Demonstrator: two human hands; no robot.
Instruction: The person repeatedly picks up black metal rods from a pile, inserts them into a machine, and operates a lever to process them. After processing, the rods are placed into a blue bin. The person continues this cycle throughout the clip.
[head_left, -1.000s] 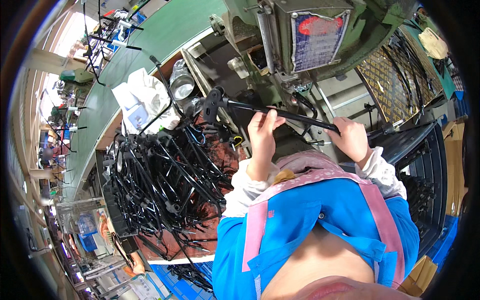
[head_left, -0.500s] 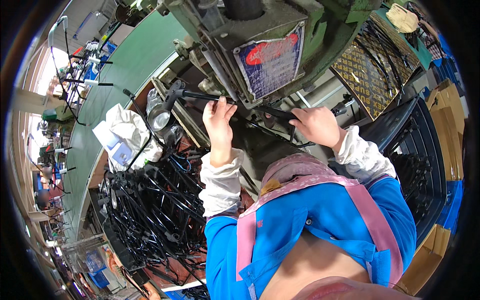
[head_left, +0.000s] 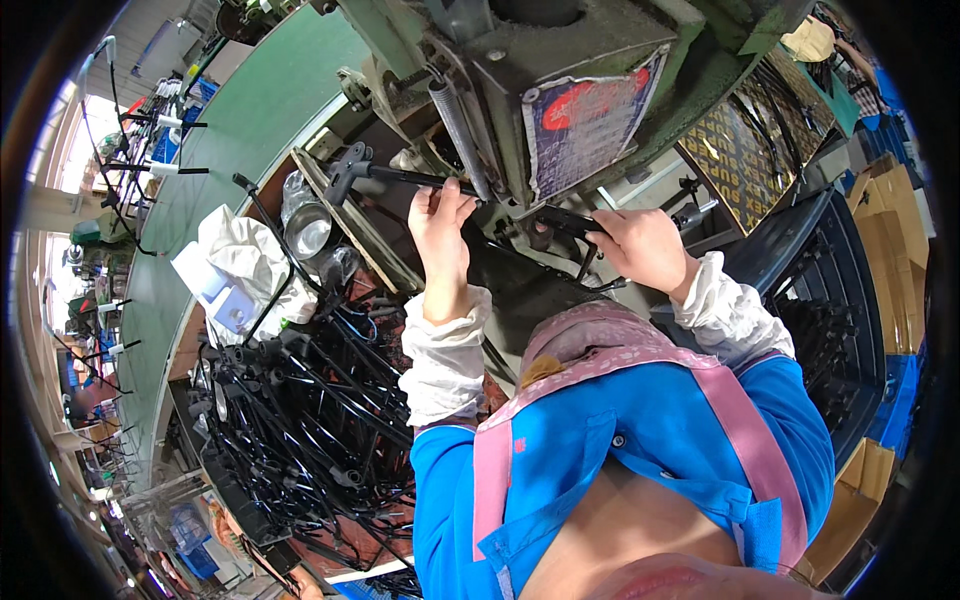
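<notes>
A black tube (head_left: 398,175) with a forked black fitting (head_left: 349,170) at its left end lies crosswise under the head of a green press (head_left: 500,90). Close to the press head, my left hand (head_left: 440,235) pinches the tube between thumb and fingertips. Farther right, my right hand (head_left: 645,248) is closed around a thicker black end piece (head_left: 565,220). The press head hides the middle of the tube, so I cannot tell whether both parts are one piece.
A large heap of black tubes (head_left: 310,430) lies at the left, below a white cloth (head_left: 240,255) and a metal cup (head_left: 310,232). A green bench (head_left: 270,110) curves behind. On the right stand a black crate (head_left: 845,280) with black parts and cardboard boxes (head_left: 885,260).
The press has shifted rightward in view. Both hands keep hold of the tube and its end piece, with only slight movement.
</notes>
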